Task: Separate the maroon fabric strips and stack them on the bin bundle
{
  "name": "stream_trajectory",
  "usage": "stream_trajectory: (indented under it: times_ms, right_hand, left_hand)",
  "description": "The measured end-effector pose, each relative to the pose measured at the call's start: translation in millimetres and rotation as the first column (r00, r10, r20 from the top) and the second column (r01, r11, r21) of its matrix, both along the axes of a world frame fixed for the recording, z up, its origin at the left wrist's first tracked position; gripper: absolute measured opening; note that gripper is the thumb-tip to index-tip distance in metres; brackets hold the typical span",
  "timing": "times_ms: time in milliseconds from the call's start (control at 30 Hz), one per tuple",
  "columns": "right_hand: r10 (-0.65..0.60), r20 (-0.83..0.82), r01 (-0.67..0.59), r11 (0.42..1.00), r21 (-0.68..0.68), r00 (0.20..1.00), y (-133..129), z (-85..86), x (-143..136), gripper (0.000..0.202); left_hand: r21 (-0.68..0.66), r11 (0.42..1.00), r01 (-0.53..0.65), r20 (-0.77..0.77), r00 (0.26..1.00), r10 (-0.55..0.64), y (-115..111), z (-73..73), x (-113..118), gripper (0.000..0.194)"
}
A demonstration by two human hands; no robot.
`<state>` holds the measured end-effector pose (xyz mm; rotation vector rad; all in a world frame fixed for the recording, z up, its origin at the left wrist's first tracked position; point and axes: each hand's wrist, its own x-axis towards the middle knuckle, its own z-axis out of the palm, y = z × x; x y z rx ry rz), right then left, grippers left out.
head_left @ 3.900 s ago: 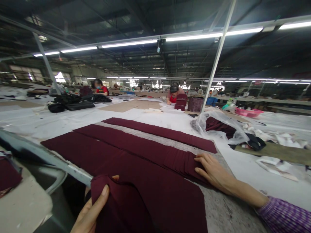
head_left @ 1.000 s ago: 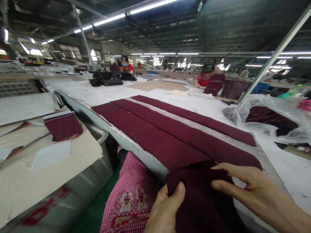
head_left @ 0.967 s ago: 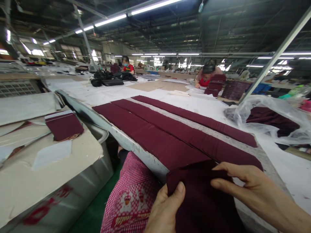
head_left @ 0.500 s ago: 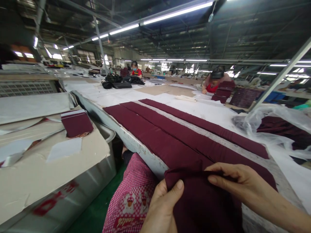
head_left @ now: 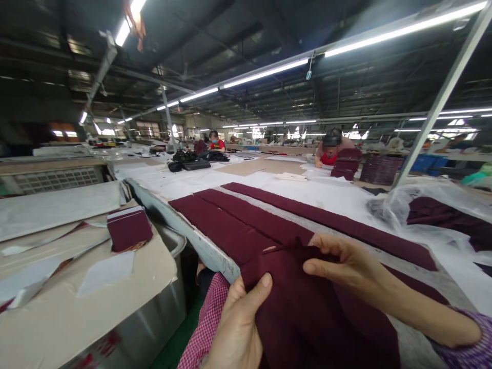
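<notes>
A dark maroon fabric piece [head_left: 307, 312] hangs between my hands at the bottom centre. My left hand [head_left: 242, 318] pinches its left edge, thumb on top. With thumb and fingers, my right hand [head_left: 338, 261] grips the upper edge farther right. Beyond them, long maroon fabric strips [head_left: 226, 230] lie flat side by side on the table, one [head_left: 326, 220] set apart by a pale gap. The held fabric covers the near ends of some strips.
On the left, a cardboard-topped bin [head_left: 154, 287] carries a maroon stack [head_left: 129, 230] and paper scraps. Clear plastic [head_left: 395, 200] wraps dark fabric at right. Two people work farther back, near black bundles [head_left: 192, 161] and maroon stacks [head_left: 346, 163].
The view has tilted up, so the table sits lower in the picture. Both hands, still gripping the fabric, have shifted left and slightly up, and a purple sleeve now shows at the right.
</notes>
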<state>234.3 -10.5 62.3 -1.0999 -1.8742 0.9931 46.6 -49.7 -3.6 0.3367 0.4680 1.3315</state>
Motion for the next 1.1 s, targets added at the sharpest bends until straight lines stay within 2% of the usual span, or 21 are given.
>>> stream_trajectory:
  times_ms: [133,267,433,500,600,700,800,867,967,1100]
  right_hand:
    - [0.048,-0.087,-0.049,0.999,-0.015,0.995,9.9,12.7,-3.1,0.048]
    - [0.064,-0.080,-0.061,0.998,0.035,0.995,12.7,18.1,-9.2,0.044]
    - [-0.024,0.011,0.019,0.949,0.314,1.000,16.7,12.5,-17.9,0.033]
    - [-0.060,0.051,0.038,0.935,0.352,0.997,19.8,11.1,-21.4,0.029]
    - [-0.065,0.098,0.031,0.948,0.317,0.993,24.6,11.6,-27.0,0.035]
    - [-0.059,0.166,0.002,0.946,0.325,0.984,28.6,15.3,-33.3,0.045]
    - [-0.089,0.214,-0.003,0.919,0.395,0.973,32.3,21.2,-41.6,0.049]
    - [-0.080,0.214,-0.014,0.915,0.402,0.974,34.9,24.8,-47.6,0.044]
    - [-0.012,0.225,-0.065,0.941,0.332,0.974,39.6,26.5,-53.7,0.040]
    - [0.050,0.340,-0.124,0.972,0.199,0.939,47.2,17.8,-53.5,0.051]
  left_hand:
    - [0.075,0.994,-0.085,0.010,0.996,0.084,20.7,14.1,-4.6,0.053]
    - [0.058,0.989,-0.135,0.042,0.990,0.132,29.2,22.0,-4.9,0.052]
    - [0.085,0.972,-0.219,0.066,0.975,0.214,27.8,5.9,-2.4,0.054]
    - [0.113,0.963,-0.246,0.070,0.968,0.239,26.8,-1.2,-2.0,0.053]
    - [0.150,0.944,-0.293,0.079,0.956,0.284,24.6,-4.9,-3.8,0.057]
    - [0.156,0.940,-0.305,0.108,0.951,0.290,21.1,-1.7,-9.2,0.061]
    - [0.125,0.961,-0.247,0.151,0.962,0.228,17.4,2.6,-17.2,0.058]
    - [0.136,0.970,-0.199,0.178,0.969,0.174,15.9,4.0,-22.5,0.061]
    - [0.159,0.965,-0.207,0.208,0.963,0.172,16.1,3.0,-29.2,0.074]
    - [0.143,0.938,-0.316,0.204,0.937,0.285,18.9,0.2,-36.8,0.077]
